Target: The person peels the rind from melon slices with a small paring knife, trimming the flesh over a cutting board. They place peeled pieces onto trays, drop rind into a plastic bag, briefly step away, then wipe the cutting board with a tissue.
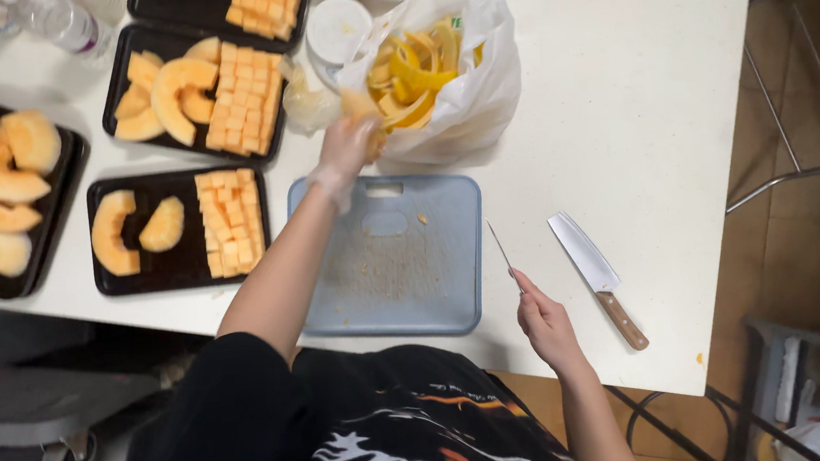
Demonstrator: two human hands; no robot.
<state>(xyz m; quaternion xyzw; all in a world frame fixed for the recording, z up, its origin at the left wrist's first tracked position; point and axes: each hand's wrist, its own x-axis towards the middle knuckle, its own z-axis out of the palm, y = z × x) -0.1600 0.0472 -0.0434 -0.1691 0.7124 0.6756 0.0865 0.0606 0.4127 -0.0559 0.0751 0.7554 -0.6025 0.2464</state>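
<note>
- the left hand [346,149], in a thin clear glove, is stretched out over the far edge of the cutting board [393,262] to the mouth of a white plastic bag [477,86].
- its fingers are closed around a pale orange scrap of melon [360,106], blurred, held right at the bag's opening.
- the bag lies open on the white table [638,122] just beyond the board and is filled with curved yellow-orange rind strips [411,74].
- the right hand [543,323] is at the near right corner of the board, fingers pinched on the handle end of a thin knife [502,249] whose narrow blade points away over the table.
- the blue-grey cutting board is flecked with small orange crumbs and wet marks.
- a cleaver [594,274] with a wooden handle lies on the table just right of the thin knife.
- black trays [186,265] to the left hold peeled melon wedges [114,232] and rows of orange melon cubes [229,222].
</note>
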